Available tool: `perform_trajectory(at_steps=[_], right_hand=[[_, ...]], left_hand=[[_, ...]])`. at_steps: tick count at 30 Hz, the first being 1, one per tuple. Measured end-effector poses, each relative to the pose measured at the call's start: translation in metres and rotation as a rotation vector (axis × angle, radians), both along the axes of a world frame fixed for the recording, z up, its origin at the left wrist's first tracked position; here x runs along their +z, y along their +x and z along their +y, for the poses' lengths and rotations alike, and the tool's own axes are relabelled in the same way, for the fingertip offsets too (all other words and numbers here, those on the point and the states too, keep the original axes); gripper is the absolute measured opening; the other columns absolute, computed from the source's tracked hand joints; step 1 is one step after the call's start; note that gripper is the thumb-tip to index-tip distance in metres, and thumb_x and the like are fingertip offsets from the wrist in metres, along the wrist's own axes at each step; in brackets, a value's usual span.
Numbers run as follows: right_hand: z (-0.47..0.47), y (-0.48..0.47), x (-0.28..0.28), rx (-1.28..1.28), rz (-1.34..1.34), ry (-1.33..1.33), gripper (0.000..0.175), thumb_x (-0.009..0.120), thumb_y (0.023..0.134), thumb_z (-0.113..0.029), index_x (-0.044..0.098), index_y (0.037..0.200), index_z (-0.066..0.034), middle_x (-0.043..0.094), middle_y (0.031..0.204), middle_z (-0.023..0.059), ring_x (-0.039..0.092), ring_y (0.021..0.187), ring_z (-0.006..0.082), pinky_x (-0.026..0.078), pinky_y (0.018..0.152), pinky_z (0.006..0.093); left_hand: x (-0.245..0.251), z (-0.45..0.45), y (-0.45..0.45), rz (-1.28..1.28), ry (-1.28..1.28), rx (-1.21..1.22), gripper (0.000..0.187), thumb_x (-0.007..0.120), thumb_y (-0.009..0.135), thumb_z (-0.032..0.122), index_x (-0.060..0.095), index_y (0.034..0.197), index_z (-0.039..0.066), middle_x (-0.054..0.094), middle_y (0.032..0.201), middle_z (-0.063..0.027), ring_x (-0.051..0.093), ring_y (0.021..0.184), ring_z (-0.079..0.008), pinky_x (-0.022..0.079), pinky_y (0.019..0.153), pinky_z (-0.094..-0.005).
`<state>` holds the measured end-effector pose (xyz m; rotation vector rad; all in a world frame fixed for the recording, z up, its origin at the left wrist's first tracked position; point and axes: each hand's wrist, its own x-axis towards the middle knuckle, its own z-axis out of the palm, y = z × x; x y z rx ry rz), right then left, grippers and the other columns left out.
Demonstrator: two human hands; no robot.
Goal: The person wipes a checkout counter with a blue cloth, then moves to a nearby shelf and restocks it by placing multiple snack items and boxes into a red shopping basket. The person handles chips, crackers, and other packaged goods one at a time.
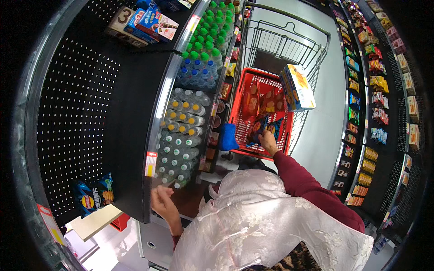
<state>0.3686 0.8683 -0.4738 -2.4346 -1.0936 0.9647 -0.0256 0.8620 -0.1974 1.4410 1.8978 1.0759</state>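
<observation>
In the head view my right hand [268, 141] reaches into a red plastic basket [241, 88] and grips a dark blue chip bag [275, 128] near its front end. Red snack bags [251, 101] lie farther back in the basket. The basket stands in a wire shopping cart [278, 31], and a yellow and white carton [300, 86] leans over its right edge. My left hand [163, 200] is beside the shelf edge at lower left, fingers bent, with nothing visible in it. One Lay's chip bag [92, 195] stands on the black shelf [130, 111].
Bottles with green caps [210, 32] and yellow caps [184, 117] fill the lower shelf on the left. Snack boxes [149, 25] stand on the upper shelf. A blue cloth-like thing [229, 136] is by the basket's left side. Snack shelves [359, 101] line the aisle's right.
</observation>
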Motion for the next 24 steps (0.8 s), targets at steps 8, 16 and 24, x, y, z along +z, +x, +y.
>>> perform_trajectory(at_steps=[8,16,24], right_hand=[[-0.002,-0.004,0.127,0.001,-0.032,0.226,0.023,0.065,0.083,-0.019,0.056,0.081,0.0024,0.059,0.065,0.0166,0.061,0.061,0.0296,0.047,0.059,0.0404],[0.031,-0.065,0.318,0.601,-0.021,0.502,0.017,0.064,0.079,-0.004,0.054,0.094,-0.0014,0.052,0.09,0.0176,0.058,0.079,0.0399,0.046,0.068,0.0473],[0.084,-0.144,0.418,1.001,0.173,0.772,0.008,0.057,0.093,0.004,0.055,0.101,0.0026,0.056,0.1,0.013,0.059,0.087,0.0246,0.05,0.074,0.0321]], left_hand=[[-0.017,-0.006,-0.01,-0.086,0.003,-0.003,0.024,0.05,0.102,0.008,0.058,0.081,-0.002,0.064,0.074,-0.0072,0.061,0.062,-0.012,0.052,0.059,-0.0258],[-0.006,-0.005,-0.003,-0.205,0.03,-0.081,0.007,0.062,0.096,0.007,0.063,0.097,0.0,0.069,0.083,-0.0069,0.065,0.071,-0.0099,0.051,0.064,-0.0249],[0.031,-0.009,-0.022,-0.036,0.152,-0.103,0.073,0.087,0.074,0.017,0.049,0.135,0.003,0.06,0.129,-0.0153,0.063,0.111,-0.0261,0.055,0.079,-0.0326]])
